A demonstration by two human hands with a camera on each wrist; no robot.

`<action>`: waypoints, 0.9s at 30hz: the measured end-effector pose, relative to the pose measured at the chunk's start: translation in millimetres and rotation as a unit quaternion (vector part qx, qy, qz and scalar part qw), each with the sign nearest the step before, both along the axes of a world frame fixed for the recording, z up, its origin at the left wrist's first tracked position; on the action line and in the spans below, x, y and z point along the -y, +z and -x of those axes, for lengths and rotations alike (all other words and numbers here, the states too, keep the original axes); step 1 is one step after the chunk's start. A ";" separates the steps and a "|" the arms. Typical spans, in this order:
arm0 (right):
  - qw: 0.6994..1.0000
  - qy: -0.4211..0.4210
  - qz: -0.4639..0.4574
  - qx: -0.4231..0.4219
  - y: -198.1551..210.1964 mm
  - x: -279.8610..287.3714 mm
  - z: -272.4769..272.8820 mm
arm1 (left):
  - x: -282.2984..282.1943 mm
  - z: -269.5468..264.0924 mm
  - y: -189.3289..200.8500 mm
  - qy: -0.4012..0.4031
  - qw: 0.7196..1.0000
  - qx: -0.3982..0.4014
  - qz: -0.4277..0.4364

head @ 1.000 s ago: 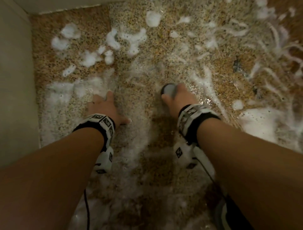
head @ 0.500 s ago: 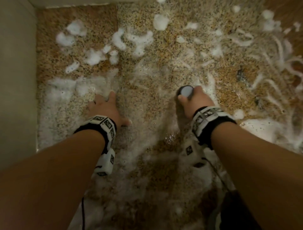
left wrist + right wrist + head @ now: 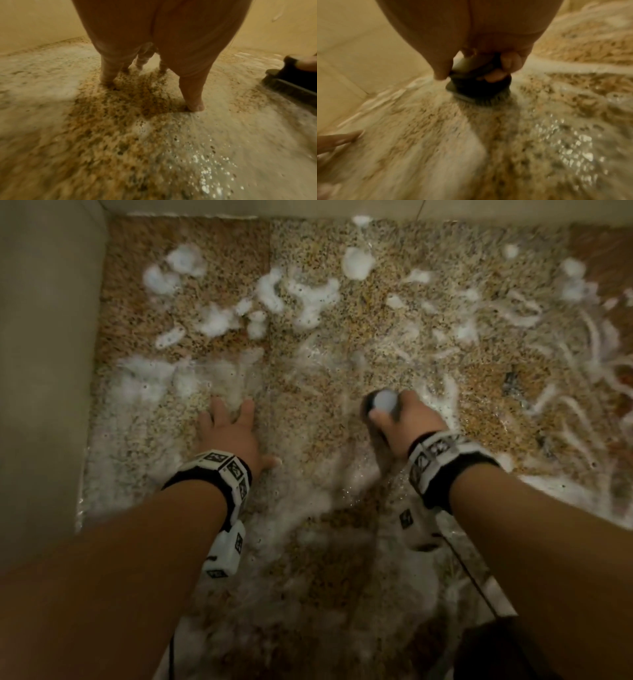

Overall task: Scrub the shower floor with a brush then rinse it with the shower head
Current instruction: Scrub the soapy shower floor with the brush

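Observation:
My right hand (image 3: pixel 407 422) grips a dark scrub brush (image 3: pixel 382 404) with a pale top, its bristles (image 3: pixel 481 100) pressed onto the speckled, pebbly shower floor (image 3: pixel 325 392). In the right wrist view my fingers (image 3: pixel 496 75) curl round the brush body (image 3: pixel 471 83). My left hand (image 3: pixel 229 429) lies flat on the wet floor to the left, fingers spread and straight; the left wrist view shows its fingertips (image 3: pixel 195 105) touching the floor. The brush (image 3: pixel 291 79) also shows at the right edge of the left wrist view. White foam (image 3: pixel 301 292) covers much of the floor.
A pale wall (image 3: pixel 44 354) rises along the left side, and another wall (image 3: pixel 308 207) closes the far end. Thick foam streaks (image 3: pixel 582 337) lie at the right. Water glistens on the floor (image 3: pixel 573 148) near me. A dark cable (image 3: pixel 476 577) hangs from my right wrist.
My right hand has pushed the brush to the right and slightly away from me across the foam. The left hand has stayed planted on the floor.

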State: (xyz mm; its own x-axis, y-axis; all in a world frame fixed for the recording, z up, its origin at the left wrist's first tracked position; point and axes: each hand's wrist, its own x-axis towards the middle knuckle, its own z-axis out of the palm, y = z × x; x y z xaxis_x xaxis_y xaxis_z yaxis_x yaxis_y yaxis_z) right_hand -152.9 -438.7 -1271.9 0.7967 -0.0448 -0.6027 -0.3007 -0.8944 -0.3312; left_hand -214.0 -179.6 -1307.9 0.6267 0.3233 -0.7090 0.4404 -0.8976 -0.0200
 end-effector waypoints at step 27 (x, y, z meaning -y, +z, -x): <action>0.977 0.193 -0.073 -0.044 -8.7 -69.2 90.2 | -2.2 -9.0 -8.0 -0.014 1.000 -0.012 0.000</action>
State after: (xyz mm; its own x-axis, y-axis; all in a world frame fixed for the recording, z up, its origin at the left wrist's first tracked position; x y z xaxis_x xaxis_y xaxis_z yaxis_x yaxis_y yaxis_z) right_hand -243.1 -369.5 -1280.6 0.6819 0.3407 -0.6473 0.0177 -0.8923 -0.4510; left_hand -205.0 -177.4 -1315.9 0.6179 0.3064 -0.7241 0.4151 -0.9093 -0.0305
